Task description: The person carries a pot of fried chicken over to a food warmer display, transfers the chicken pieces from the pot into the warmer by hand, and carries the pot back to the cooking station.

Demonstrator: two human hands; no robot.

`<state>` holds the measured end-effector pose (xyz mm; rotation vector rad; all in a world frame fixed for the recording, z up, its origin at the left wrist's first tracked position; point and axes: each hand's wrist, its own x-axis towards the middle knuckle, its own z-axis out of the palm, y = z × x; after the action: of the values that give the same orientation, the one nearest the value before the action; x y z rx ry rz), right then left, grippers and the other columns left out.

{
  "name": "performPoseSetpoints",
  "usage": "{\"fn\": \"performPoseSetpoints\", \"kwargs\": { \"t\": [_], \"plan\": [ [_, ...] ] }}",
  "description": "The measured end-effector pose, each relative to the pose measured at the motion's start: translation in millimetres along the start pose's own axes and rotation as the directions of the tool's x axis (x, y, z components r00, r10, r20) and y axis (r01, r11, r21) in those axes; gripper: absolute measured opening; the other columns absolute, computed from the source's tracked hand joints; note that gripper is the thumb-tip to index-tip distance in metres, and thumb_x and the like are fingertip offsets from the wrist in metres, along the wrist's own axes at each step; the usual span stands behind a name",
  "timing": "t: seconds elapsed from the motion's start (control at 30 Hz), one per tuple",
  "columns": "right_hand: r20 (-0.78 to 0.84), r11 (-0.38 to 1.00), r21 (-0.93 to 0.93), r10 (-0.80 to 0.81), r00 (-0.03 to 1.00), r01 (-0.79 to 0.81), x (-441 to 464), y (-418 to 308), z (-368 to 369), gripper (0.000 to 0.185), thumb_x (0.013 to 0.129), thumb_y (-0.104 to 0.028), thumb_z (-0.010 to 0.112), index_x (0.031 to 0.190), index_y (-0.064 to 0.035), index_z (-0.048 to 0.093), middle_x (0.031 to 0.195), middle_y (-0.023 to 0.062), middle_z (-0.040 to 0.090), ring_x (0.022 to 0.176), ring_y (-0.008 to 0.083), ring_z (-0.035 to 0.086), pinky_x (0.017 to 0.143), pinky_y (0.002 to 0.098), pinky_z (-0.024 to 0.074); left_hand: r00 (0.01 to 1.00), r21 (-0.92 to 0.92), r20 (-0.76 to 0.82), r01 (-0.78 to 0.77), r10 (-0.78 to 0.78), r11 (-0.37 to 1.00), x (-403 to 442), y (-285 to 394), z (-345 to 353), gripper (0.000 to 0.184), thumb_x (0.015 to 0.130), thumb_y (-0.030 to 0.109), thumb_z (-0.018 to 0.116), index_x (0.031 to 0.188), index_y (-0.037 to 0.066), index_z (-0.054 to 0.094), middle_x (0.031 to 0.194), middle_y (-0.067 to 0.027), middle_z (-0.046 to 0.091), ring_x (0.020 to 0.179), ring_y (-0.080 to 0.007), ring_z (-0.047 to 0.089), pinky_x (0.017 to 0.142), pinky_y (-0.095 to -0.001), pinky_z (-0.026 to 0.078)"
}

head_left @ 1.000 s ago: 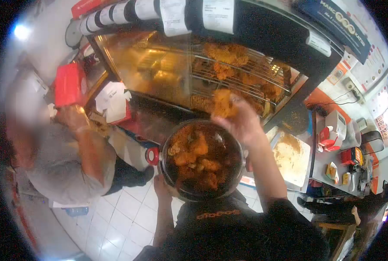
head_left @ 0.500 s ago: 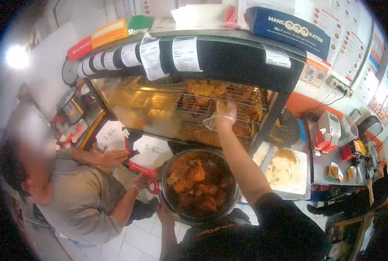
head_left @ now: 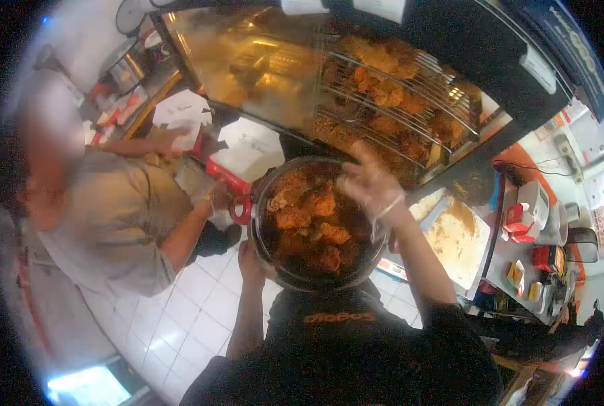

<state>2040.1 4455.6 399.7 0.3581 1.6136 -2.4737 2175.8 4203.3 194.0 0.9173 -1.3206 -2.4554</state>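
Held in front of my body is a large round bowl (head_left: 296, 283) containing several pieces of fried chicken (head_left: 320, 202). My left hand (head_left: 250, 265) grips its left side near the rim, with the fingers mostly hidden beneath it. Over the bowl's right rim, my right hand (head_left: 376, 186) wears a clear plastic glove. Its fingers are spread and somewhat blurred, with nothing visible in them. Just beyond, more fried chicken (head_left: 383, 88) lies on the wire rack (head_left: 434, 78) inside a lit warming cabinet (head_left: 248, 111).
At left a co-worker (head_left: 116, 216) stands close, hands by red-and-white cartons (head_left: 251, 145). A red handle (head_left: 239, 210) touches the bowl's left side. To the right are a crumb-smeared white tray (head_left: 454, 237) and a counter (head_left: 501, 260) with boxes. White floor tiles (head_left: 190, 298) show below.
My right hand has withdrawn from the cabinet rack to the bowl's right rim, fingers spreading. My view has tilted down and turned. The left hand stays at the bowl.
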Motion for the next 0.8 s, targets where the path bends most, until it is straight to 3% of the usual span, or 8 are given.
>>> {"fn": "performPoseSetpoints", "kwargs": {
  "t": [0.03, 0.13, 0.2, 0.33, 0.43, 0.57, 0.77, 0.8],
  "plan": [
    [0.006, 0.989, 0.019, 0.144, 0.99, -0.144, -3.4, 12.0, -3.5, 0.04, 0.083, -0.015, 0.065, 0.119, -0.0028, 0.056, 0.092, 0.0099, 0.065, 0.073, 0.0213, 0.062, 0.06, 0.027, 0.0491, 1.0, 0.003, -0.013, 0.001, -0.001, 1.0, 0.3, -2.1, -7.2, 0.014, 0.094, 0.019, 0.047, 0.091, 0.006, 0.051, 0.083, -0.0014, 0.044, 0.078, -0.012, 0.044, 0.069, -0.0276, 0.039],
    [0.42, 0.311, -0.852, -0.075, 0.905, 0.421, 22.7, 83.1, -46.6, 0.045, 0.079, -0.028, 0.07, 0.115, -0.0031, 0.058, 0.079, 0.0087, 0.065, 0.074, 0.021, 0.062, 0.064, 0.0311, 0.0501, 0.977, 0.243, 0.078, -0.21, 0.196, 0.947, 28.1, -31.1, -37.7, 0.017, 0.093, 0.023, 0.048, 0.092, 0.006, 0.051, 0.075, 0.0002, 0.041, 0.069, -0.0109, 0.045, 0.06, -0.0293, 0.038],
    [0.252, -0.123, -0.965, -0.172, 0.952, 0.233, 27.2, 108.5, -35.5, 0.057, 0.072, -0.045, 0.071, 0.111, -0.0046, 0.06, 0.074, 0.0082, 0.063, 0.077, 0.0231, 0.062, 0.071, 0.0352, 0.0502, 0.951, 0.296, 0.109, -0.308, 0.288, 0.904, 26.9, -35.3, -37.5, 0.016, 0.093, 0.022, 0.048, 0.094, 0.006, 0.052, 0.076, 0.0001, 0.043, 0.069, -0.011, 0.045, 0.061, -0.0291, 0.038],
    [-0.046, 0.298, -0.95, 0.175, 0.983, -0.097, 33.6, 125.4, 7.4, 0.059, 0.069, -0.054, 0.068, 0.101, -0.0044, 0.063, 0.082, 0.0113, 0.064, 0.083, 0.0279, 0.061, 0.078, 0.0384, 0.0489, 0.997, 0.09, 0.059, -0.051, 0.045, 0.995, 21.5, -23.9, -31.0, 0.015, 0.093, 0.018, 0.047, 0.099, 0.005, 0.052, 0.084, -0.0026, 0.049, 0.078, -0.0138, 0.048, 0.072, -0.0299, 0.041],
    [-0.141, 0.116, -0.986, -0.201, 0.969, -0.119, 37.7, 137.0, 18.4, 0.052, 0.072, -0.05, 0.067, 0.093, -0.0032, 0.064, 0.094, 0.0153, 0.062, 0.086, 0.0298, 0.059, 0.081, 0.038, 0.0483, 0.994, -0.019, 0.097, -0.046, 0.048, 0.999, 12.1, -13.4, -13.4, 0.015, 0.093, 0.016, 0.046, 0.102, 0.005, 0.051, 0.087, -0.0039, 0.052, 0.082, -0.0163, 0.05, 0.076, -0.0294, 0.042],
    [0.152, -0.041, -0.988, -0.088, 0.984, 0.149, 36.8, 136.3, 2.0, 0.052, 0.073, -0.047, 0.065, 0.104, -0.0052, 0.06, 0.104, 0.0196, 0.06, 0.097, 0.0334, 0.058, 0.085, 0.0378, 0.0479, 0.997, 0.078, 0.046, -0.061, 0.057, 0.995, 26.0, -29.8, -34.6, 0.018, 0.09, 0.02, 0.05, 0.102, 0.007, 0.051, 0.097, -0.0056, 0.053, 0.089, -0.0181, 0.052, 0.077, -0.0327, 0.044],
    [0.19, 0.281, -0.936, -0.106, 0.976, 0.213, 17.4, 81.7, -26.6, 0.042, 0.077, -0.043, 0.065, 0.099, -0.0075, 0.06, 0.107, 0.0195, 0.06, 0.095, 0.0372, 0.057, 0.085, 0.0427, 0.0455, 0.987, -0.032, 0.144, -0.064, 0.068, 0.997, 5.2, -8.9, -13.2, 0.021, 0.092, 0.02, 0.052, 0.108, 0.005, 0.053, 0.1, -0.0073, 0.058, 0.091, -0.0205, 0.057, 0.079, -0.0338, 0.047],
    [0.137, 0.612, -0.779, -0.047, 0.989, 0.137, 22.2, 71.7, -32.3, 0.041, 0.077, -0.041, 0.067, 0.1, -0.0074, 0.059, 0.109, 0.0185, 0.06, 0.098, 0.0348, 0.057, 0.085, 0.0429, 0.045, 0.987, -0.035, 0.146, -0.063, 0.068, 0.997, 6.2, -9.7, -14.4, 0.021, 0.092, 0.02, 0.052, 0.108, 0.005, 0.053, 0.1, -0.0073, 0.058, 0.091, -0.0205, 0.057, 0.079, -0.0338, 0.047]
  ]
}}
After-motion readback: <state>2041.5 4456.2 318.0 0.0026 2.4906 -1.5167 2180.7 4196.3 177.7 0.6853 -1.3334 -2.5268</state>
